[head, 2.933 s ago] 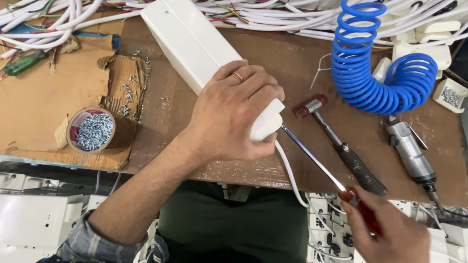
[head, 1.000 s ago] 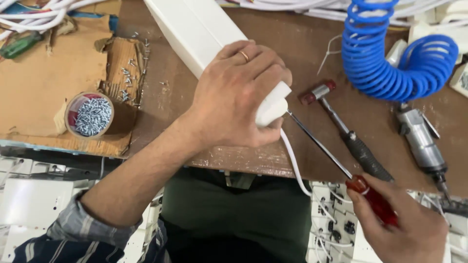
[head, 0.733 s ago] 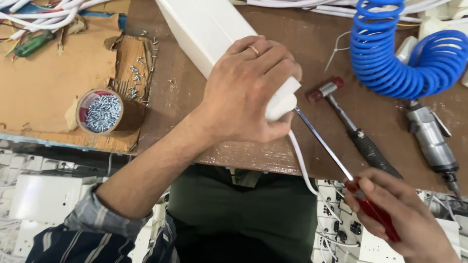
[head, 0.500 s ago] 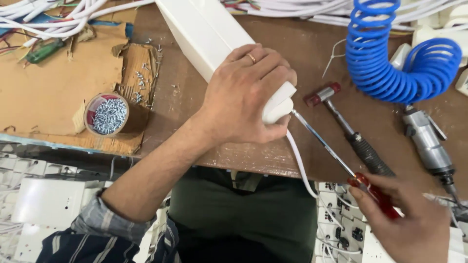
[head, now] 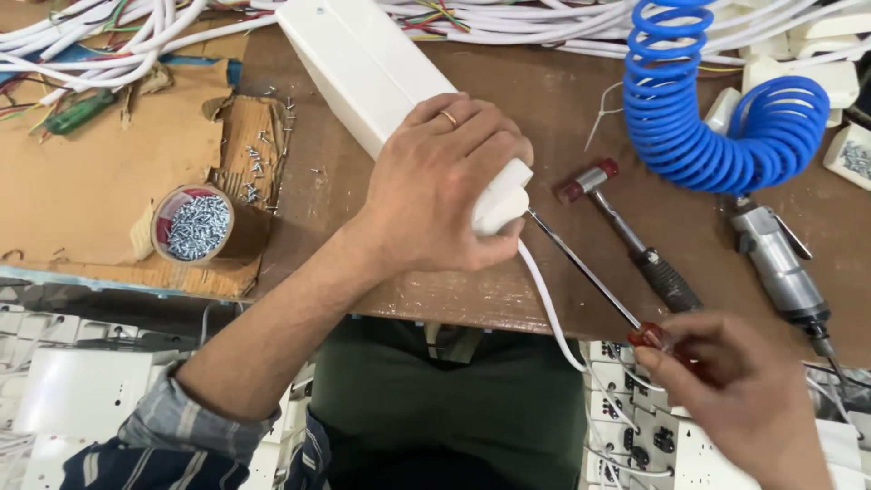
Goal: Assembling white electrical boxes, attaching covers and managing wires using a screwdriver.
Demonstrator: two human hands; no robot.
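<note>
Head view — screws (head: 196,227) in tape-roll cup (head: 238,238)

The left hand (head: 445,186) covers the near end of the long white box (head: 363,63), so the spot where the screwdriver (head: 590,272) tip meets it is hidden. The box's far end runs off the frame at 12 o'clock. The right hand (head: 735,390) wraps the screwdriver's red handle, hiding most of it, and the hand itself is blurred and cut off at 5 o'clock. The white cable (head: 544,304) drops behind the table (head: 299,181) edge. The air tool (head: 780,272) nose disappears behind the right hand.
</note>
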